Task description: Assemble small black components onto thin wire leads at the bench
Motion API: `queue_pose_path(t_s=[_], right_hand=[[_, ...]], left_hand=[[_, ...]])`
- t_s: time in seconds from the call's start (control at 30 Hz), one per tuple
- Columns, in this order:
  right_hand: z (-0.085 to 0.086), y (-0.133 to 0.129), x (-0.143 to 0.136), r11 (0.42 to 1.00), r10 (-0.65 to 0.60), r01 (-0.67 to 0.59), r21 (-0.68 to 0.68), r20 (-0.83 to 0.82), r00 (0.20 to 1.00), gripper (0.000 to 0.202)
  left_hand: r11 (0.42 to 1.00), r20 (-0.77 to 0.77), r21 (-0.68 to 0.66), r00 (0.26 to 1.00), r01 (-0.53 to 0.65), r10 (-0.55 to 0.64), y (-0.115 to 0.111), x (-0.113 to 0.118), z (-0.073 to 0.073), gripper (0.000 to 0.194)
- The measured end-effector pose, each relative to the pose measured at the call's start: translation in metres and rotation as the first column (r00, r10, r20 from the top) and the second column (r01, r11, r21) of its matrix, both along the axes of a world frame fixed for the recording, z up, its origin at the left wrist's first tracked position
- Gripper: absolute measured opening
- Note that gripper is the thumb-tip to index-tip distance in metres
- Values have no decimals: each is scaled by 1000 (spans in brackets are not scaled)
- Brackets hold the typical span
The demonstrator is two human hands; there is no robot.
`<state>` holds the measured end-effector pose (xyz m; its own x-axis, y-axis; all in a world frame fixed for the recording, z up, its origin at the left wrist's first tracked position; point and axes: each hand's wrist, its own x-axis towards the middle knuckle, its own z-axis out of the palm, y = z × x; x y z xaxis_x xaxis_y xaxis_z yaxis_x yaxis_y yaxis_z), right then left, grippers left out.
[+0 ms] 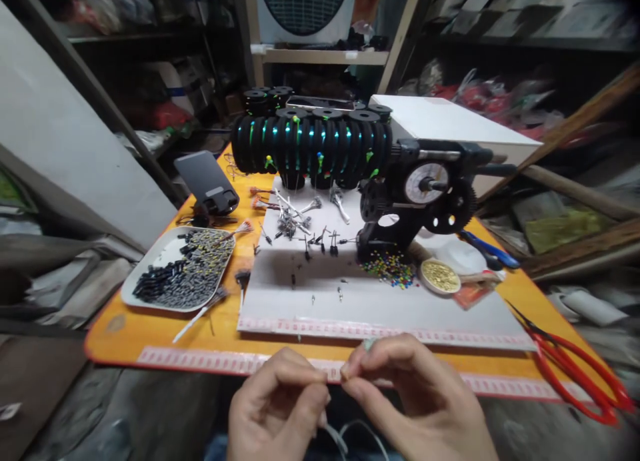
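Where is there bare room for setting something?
Bare: white board between colored beads and its front tape; front left corner of the orange table, bordering the tray. Crowded: under black rollers, among white wires, and around the bowl.

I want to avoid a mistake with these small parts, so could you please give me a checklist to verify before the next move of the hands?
1. Left hand, anything held: cannot tell; thumb and forefinger are close together.
2. Right hand, anything held: cannot tell; the fingertips hide too much.
3. Gold-coloured pieces gathered in the small dish: ok.
4. Coloured beads contained: not ok; they lie loose on the white board.
5. Scissors apart from both hands: ok; they lie to the right.
6. Tray of black and grey parts resting on the table: ok.
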<state>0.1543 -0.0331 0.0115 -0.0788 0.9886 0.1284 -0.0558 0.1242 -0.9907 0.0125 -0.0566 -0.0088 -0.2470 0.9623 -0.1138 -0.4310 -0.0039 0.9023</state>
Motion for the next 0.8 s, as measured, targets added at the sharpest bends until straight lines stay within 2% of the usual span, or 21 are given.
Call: queue_pose_path(t_s=[0.1, 0.23, 0.8], right_hand=[[-1, -1, -1, 983, 18, -45, 179, 152, 988, 28], [-1, -2, -2, 956, -59, -21, 291, 262, 963, 28], [2, -1, -7, 939, -60, -49, 339, 305, 950, 28]], left_hand=[[999, -60, 37, 998, -30, 33, -1, -3, -1, 19], [997, -113, 76, 993, -23, 32, -3, -5, -4, 15], [997, -111, 83, 994, -5, 14, -4, -6, -7, 11]])
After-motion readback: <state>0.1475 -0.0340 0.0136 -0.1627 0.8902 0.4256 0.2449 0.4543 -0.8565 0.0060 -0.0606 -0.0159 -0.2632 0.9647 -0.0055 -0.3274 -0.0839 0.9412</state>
